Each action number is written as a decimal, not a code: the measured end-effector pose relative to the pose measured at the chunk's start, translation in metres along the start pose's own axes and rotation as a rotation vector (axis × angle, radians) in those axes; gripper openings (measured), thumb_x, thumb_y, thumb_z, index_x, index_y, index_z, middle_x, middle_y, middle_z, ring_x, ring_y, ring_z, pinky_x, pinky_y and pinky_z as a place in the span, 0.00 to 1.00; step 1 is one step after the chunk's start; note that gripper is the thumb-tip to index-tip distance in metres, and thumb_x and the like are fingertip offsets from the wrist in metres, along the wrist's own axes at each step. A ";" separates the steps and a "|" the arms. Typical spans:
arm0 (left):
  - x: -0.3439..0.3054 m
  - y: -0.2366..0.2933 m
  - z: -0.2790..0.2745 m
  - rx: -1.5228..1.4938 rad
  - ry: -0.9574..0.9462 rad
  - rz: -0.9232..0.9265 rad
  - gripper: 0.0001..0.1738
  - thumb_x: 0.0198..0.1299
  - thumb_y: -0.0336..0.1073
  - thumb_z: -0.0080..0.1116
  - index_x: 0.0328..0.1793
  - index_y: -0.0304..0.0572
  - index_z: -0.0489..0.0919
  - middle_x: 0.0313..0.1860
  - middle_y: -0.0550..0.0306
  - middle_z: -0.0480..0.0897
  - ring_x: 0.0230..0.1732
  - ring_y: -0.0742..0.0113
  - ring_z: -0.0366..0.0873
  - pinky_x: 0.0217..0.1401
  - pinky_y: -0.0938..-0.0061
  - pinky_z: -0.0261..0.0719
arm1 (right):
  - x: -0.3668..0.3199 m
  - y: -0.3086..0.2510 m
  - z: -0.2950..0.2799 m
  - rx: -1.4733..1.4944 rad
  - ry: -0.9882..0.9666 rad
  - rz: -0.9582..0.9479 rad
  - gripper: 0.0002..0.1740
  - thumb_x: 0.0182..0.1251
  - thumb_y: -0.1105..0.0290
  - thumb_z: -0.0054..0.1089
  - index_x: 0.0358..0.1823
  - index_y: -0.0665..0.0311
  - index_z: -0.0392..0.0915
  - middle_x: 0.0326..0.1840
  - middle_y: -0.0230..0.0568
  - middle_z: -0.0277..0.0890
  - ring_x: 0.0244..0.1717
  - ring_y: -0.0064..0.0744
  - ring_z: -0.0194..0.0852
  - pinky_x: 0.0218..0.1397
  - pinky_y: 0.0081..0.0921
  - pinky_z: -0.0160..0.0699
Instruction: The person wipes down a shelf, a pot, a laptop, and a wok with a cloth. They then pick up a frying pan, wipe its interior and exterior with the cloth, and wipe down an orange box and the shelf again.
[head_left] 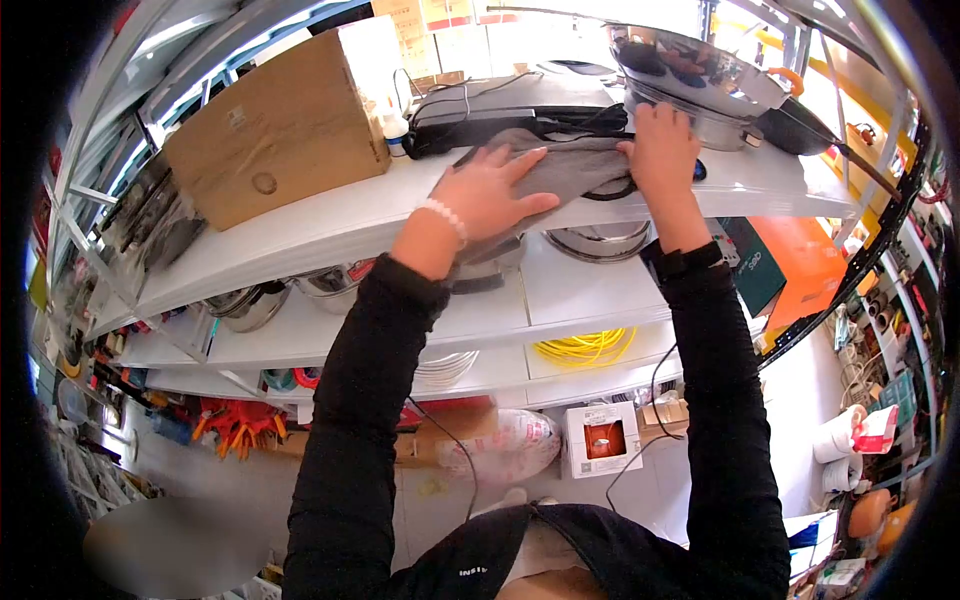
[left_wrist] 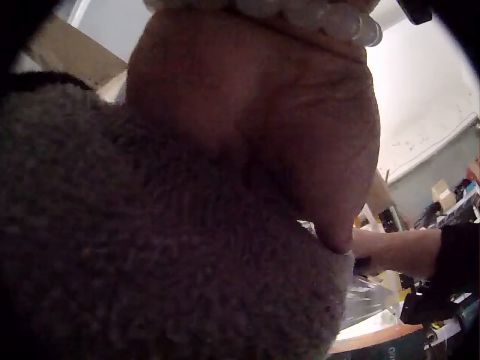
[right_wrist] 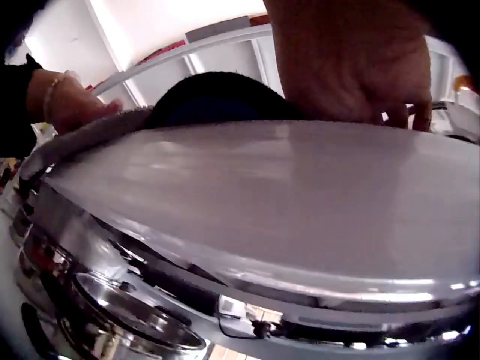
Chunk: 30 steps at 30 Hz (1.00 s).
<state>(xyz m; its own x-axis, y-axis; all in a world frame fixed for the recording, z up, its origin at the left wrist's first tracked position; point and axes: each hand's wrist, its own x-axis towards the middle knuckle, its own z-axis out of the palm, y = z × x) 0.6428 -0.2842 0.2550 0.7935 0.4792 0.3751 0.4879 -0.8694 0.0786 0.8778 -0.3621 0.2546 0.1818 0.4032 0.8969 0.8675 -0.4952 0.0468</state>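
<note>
A grey plush cloth lies over the front of the white top shelf, part of it hanging past the edge. My left hand rests on the cloth with fingers spread and thumb out to the right; the left wrist view shows the fuzzy cloth right under the palm. At the cloth's right end, my right hand reaches onto the shelf with its fingers extended, the thumb at the cloth's edge. In the right wrist view, my right hand is behind the shelf's front edge, its fingertips partly hidden.
To the left stand a large cardboard box and a small white bottle. Behind the cloth lies a black bar-shaped item with cords. A big steel wok stands at the right. Lower shelves hold pots and a yellow cable coil.
</note>
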 end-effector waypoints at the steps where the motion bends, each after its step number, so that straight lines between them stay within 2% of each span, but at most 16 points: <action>1: -0.012 -0.003 -0.009 0.039 -0.020 -0.048 0.41 0.60 0.66 0.51 0.77 0.66 0.59 0.77 0.43 0.58 0.76 0.46 0.56 0.73 0.57 0.60 | 0.002 -0.007 -0.003 0.045 -0.126 -0.034 0.20 0.55 0.57 0.69 0.43 0.59 0.75 0.38 0.42 0.76 0.45 0.47 0.77 0.44 0.41 0.75; 4: -0.041 -0.030 -0.022 0.064 0.035 -0.102 0.40 0.60 0.63 0.53 0.77 0.68 0.59 0.77 0.44 0.59 0.74 0.46 0.59 0.72 0.60 0.61 | -0.001 -0.021 0.003 0.327 -0.317 0.042 0.20 0.56 0.55 0.68 0.41 0.61 0.76 0.41 0.43 0.77 0.45 0.49 0.76 0.45 0.41 0.75; 5: -0.048 -0.046 -0.022 -0.036 0.089 -0.054 0.40 0.59 0.59 0.57 0.77 0.65 0.60 0.75 0.45 0.63 0.71 0.46 0.65 0.71 0.63 0.63 | -0.002 -0.020 0.008 0.355 -0.279 0.040 0.18 0.57 0.55 0.66 0.39 0.60 0.80 0.40 0.45 0.79 0.45 0.48 0.78 0.46 0.43 0.77; 8: -0.061 -0.058 -0.037 -0.459 0.062 -0.027 0.39 0.59 0.56 0.60 0.75 0.60 0.62 0.71 0.44 0.67 0.69 0.48 0.68 0.69 0.66 0.65 | 0.007 -0.010 0.020 0.453 -0.418 -0.022 0.19 0.58 0.53 0.65 0.37 0.63 0.81 0.36 0.50 0.79 0.44 0.53 0.77 0.46 0.44 0.75; 9: -0.060 -0.061 -0.034 -0.414 0.104 -0.035 0.38 0.59 0.56 0.60 0.74 0.55 0.65 0.68 0.45 0.71 0.67 0.50 0.69 0.69 0.66 0.65 | 0.012 -0.007 0.018 0.484 -0.404 -0.082 0.19 0.59 0.54 0.63 0.36 0.65 0.81 0.34 0.54 0.79 0.42 0.56 0.76 0.45 0.44 0.73; 13: -0.052 -0.060 -0.024 -0.327 0.219 -0.036 0.41 0.56 0.57 0.62 0.71 0.42 0.67 0.65 0.45 0.74 0.65 0.49 0.72 0.66 0.65 0.68 | 0.030 0.014 0.000 0.706 -0.551 0.036 0.15 0.62 0.60 0.59 0.39 0.66 0.81 0.35 0.53 0.78 0.37 0.51 0.75 0.41 0.38 0.71; 15: -0.042 -0.066 -0.020 -0.414 0.265 -0.143 0.42 0.55 0.57 0.63 0.70 0.39 0.68 0.64 0.43 0.75 0.65 0.49 0.72 0.66 0.65 0.68 | 0.038 0.024 -0.018 0.770 -0.544 0.021 0.15 0.63 0.60 0.59 0.39 0.66 0.81 0.34 0.52 0.78 0.35 0.49 0.75 0.41 0.37 0.71; 18: -0.037 -0.068 -0.030 -0.259 0.135 -0.229 0.42 0.54 0.54 0.65 0.70 0.37 0.68 0.60 0.39 0.78 0.61 0.49 0.75 0.64 0.64 0.70 | 0.048 0.035 -0.025 0.821 -0.467 -0.071 0.14 0.64 0.61 0.58 0.42 0.65 0.80 0.33 0.50 0.77 0.34 0.48 0.74 0.40 0.35 0.71; 19: -0.035 -0.070 -0.026 -0.270 0.245 -0.164 0.38 0.52 0.49 0.68 0.66 0.36 0.72 0.53 0.40 0.81 0.53 0.50 0.79 0.58 0.65 0.74 | 0.051 0.038 -0.029 0.827 -0.476 -0.053 0.14 0.64 0.61 0.58 0.43 0.65 0.80 0.34 0.51 0.77 0.34 0.49 0.74 0.41 0.36 0.71; 22: -0.028 -0.057 -0.056 -0.318 0.024 -0.288 0.31 0.49 0.42 0.70 0.59 0.36 0.77 0.47 0.43 0.83 0.46 0.51 0.80 0.51 0.65 0.76 | 0.060 0.049 -0.041 0.779 -0.350 -0.094 0.14 0.65 0.62 0.57 0.45 0.63 0.79 0.36 0.53 0.78 0.37 0.53 0.76 0.43 0.38 0.72; 23: -0.025 -0.056 -0.061 -0.297 0.134 -0.254 0.21 0.47 0.37 0.71 0.47 0.37 0.80 0.40 0.45 0.83 0.42 0.53 0.80 0.46 0.66 0.75 | 0.063 0.054 -0.043 0.755 -0.286 -0.122 0.14 0.66 0.62 0.57 0.46 0.62 0.79 0.38 0.54 0.78 0.38 0.54 0.76 0.44 0.39 0.73; 26: -0.012 -0.038 -0.101 -0.003 0.569 -0.099 0.13 0.50 0.33 0.68 0.39 0.39 0.76 0.32 0.46 0.80 0.36 0.55 0.79 0.41 0.66 0.74 | 0.076 0.071 -0.058 0.712 -0.031 -0.097 0.14 0.68 0.62 0.55 0.48 0.61 0.79 0.41 0.57 0.78 0.42 0.57 0.76 0.47 0.40 0.74; 27: -0.007 -0.019 -0.122 -0.033 0.659 -0.133 0.13 0.52 0.33 0.66 0.40 0.40 0.75 0.32 0.48 0.80 0.36 0.55 0.79 0.41 0.65 0.74 | 0.082 0.077 -0.067 0.746 -0.003 -0.102 0.14 0.69 0.60 0.54 0.48 0.60 0.79 0.40 0.56 0.78 0.42 0.57 0.77 0.47 0.38 0.74; 28: 0.003 -0.018 -0.139 0.105 0.764 -0.017 0.12 0.53 0.33 0.65 0.39 0.40 0.74 0.32 0.48 0.80 0.35 0.56 0.79 0.40 0.66 0.74 | 0.092 0.087 -0.064 0.732 0.078 -0.147 0.16 0.69 0.58 0.53 0.49 0.59 0.79 0.40 0.55 0.79 0.42 0.57 0.77 0.47 0.37 0.75; 29: 0.011 -0.007 -0.155 0.124 0.830 -0.036 0.11 0.53 0.32 0.64 0.41 0.40 0.75 0.32 0.48 0.80 0.35 0.54 0.79 0.40 0.65 0.75 | 0.103 0.096 -0.065 0.735 0.098 -0.155 0.16 0.69 0.58 0.53 0.49 0.60 0.79 0.40 0.55 0.79 0.42 0.57 0.77 0.47 0.37 0.74; 30: 0.025 -0.014 -0.170 0.284 0.915 0.042 0.11 0.55 0.29 0.63 0.42 0.44 0.74 0.34 0.60 0.81 0.38 0.71 0.78 0.43 0.73 0.75 | 0.113 0.103 -0.066 0.738 0.116 -0.161 0.16 0.70 0.58 0.53 0.48 0.60 0.79 0.40 0.55 0.79 0.42 0.57 0.77 0.47 0.37 0.74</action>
<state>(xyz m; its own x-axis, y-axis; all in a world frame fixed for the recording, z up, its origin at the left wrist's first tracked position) 0.5936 -0.2806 0.4200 0.2793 0.0639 0.9581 0.6308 -0.7645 -0.1329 0.9570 -0.4178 0.3895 0.0121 0.3233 0.9462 0.9710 0.2220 -0.0883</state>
